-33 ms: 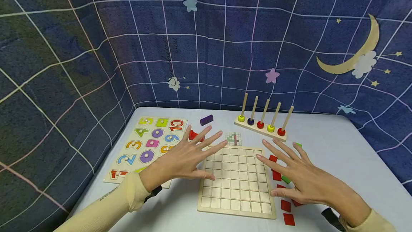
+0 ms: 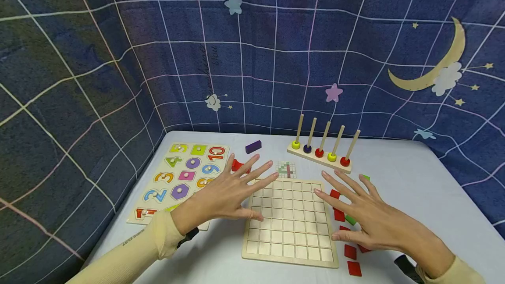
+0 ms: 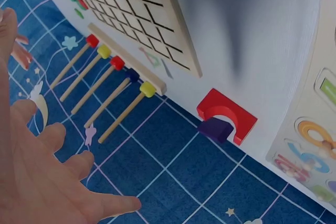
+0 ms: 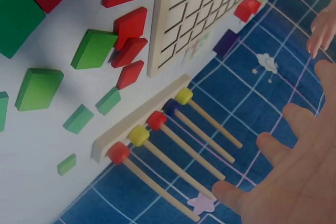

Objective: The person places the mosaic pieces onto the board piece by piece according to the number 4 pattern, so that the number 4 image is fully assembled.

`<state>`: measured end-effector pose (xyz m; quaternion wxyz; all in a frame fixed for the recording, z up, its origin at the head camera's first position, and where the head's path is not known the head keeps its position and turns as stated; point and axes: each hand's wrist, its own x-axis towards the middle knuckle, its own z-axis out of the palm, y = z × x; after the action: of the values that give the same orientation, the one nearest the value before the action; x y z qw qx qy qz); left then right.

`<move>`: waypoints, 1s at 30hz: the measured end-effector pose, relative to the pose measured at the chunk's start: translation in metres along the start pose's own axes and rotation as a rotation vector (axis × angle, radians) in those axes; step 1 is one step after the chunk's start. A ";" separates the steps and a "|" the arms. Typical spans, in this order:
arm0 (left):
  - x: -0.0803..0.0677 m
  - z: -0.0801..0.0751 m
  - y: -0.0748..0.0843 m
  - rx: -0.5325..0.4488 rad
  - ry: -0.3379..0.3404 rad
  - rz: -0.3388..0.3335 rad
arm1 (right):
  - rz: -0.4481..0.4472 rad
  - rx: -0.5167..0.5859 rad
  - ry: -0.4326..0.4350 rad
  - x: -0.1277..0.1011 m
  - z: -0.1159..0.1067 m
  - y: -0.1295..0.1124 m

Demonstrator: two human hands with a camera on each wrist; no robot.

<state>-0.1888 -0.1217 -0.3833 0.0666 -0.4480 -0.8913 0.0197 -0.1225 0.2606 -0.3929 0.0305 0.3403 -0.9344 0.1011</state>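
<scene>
My left hand (image 2: 232,192) hovers over the left side of a wooden grid board (image 2: 289,227), fingers spread, holding nothing. On the other side, my right hand (image 2: 367,218) is held with spread fingers over the board's right edge and the red square tiles (image 2: 354,268) beside it. Both palms face down. The board's squares hold no tiles. Green tiles (image 4: 94,50) lie among and beyond the red ones in the right wrist view; my right hand partly hides them in the head view. A small printed grid card (image 2: 286,170) lies just behind the board.
At left lies a number puzzle board (image 2: 161,211), partly under my left arm. A red arch block (image 3: 231,111) and a purple block (image 2: 253,147) stand behind my left hand. A five-peg bead stand (image 2: 318,156) sits at the back, near the dark blue curtain (image 2: 256,69).
</scene>
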 end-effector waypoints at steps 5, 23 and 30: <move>-0.003 0.005 0.000 0.036 0.009 0.008 | 0.006 0.008 -0.004 -0.002 0.003 0.000; -0.030 0.028 0.011 0.044 -0.050 0.008 | 0.043 0.009 -0.004 -0.008 0.002 0.040; -0.047 0.045 0.017 -0.024 -0.153 0.021 | 0.085 0.046 -0.010 -0.008 0.012 0.069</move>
<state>-0.1538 -0.1487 -0.4342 -0.0073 -0.4554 -0.8892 0.0441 -0.1611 0.3147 -0.4172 0.0140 0.3015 -0.9455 0.1220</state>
